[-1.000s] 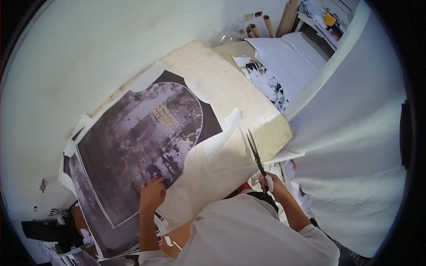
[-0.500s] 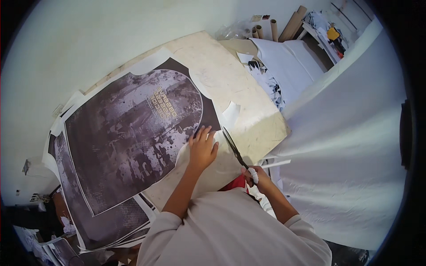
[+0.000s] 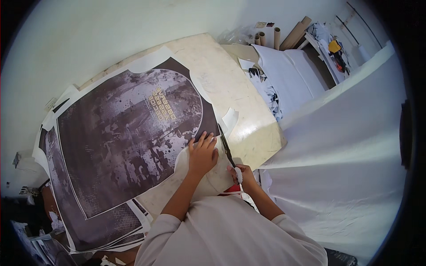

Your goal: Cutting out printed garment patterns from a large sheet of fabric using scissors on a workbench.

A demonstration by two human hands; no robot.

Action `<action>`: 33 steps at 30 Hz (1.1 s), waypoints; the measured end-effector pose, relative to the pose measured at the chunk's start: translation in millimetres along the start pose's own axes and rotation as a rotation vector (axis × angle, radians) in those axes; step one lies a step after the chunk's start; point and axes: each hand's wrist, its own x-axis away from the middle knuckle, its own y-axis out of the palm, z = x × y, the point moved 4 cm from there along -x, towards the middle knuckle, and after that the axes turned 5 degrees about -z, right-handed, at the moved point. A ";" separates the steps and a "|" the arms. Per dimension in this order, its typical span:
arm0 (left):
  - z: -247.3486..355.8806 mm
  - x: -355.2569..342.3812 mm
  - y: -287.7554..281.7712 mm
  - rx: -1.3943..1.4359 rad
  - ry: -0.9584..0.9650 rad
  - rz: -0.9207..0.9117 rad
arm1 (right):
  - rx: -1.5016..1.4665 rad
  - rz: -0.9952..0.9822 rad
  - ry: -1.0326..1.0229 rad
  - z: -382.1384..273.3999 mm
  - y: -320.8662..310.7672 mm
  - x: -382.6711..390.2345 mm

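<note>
A dark purple-grey printed sheet (image 3: 120,142), shaped like a garment panel with white margins and gold lettering, lies flat across the table. My left hand (image 3: 203,155) presses on its near right corner, fingers spread. In my right hand (image 3: 247,179) is a pair of long dark scissors (image 3: 227,150), its handle wrapped in white. The blades lie along the panel's right edge, just beside my left fingertips; whether they are parted is hard to make out. A white offcut (image 3: 230,119) rests close to the scissor tips.
More printed sheets (image 3: 97,228) lie under the panel and hang past the near left side of the pale table (image 3: 257,119). White cloth (image 3: 341,155) hangs on the right. Behind are a heap of scraps (image 3: 267,95), cardboard tubes (image 3: 277,39) and a cluttered shelf (image 3: 326,53).
My right hand has brought the scissors leftward, closer against the panel's edge. My left hand stays on the same corner. The whole view has shifted slightly.
</note>
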 end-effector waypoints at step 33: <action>34.1 88.5 -75.4 0.260 -0.109 -0.607 | 0.013 0.016 -0.035 5.1 -17.9 54.8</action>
